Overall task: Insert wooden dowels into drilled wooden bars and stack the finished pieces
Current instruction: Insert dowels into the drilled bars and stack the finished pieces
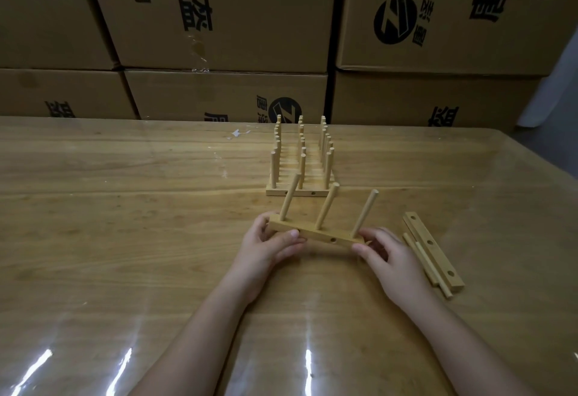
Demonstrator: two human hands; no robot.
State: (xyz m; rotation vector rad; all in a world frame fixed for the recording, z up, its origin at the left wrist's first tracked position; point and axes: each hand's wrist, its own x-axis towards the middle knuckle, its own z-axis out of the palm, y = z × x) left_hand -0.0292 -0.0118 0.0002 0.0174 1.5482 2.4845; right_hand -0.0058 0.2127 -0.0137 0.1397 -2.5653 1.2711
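If the bar (pixel 316 233) is tipped on its way to the stack (pixel 300 173) at twelve o'clock, its three leaning dowels (pixel 327 206) could be knocked against the standing ones and worked loose. The bar is pinched by its ends over the table (pixel 125 208), with the left hand (pixel 269 247) in a curled grip at nine o'clock and the right hand (pixel 387 255) at three o'clock.

Two bare hands show, the left hand (pixel 266 245) and the right hand (pixel 387 258), each with slim fingers and a short, plain thumbnail facing the camera. The left forearm (pixel 200 326) and right forearm (pixel 463 339) are bare too, smooth and slender, uncovered from the wrists to the near edge of the view.
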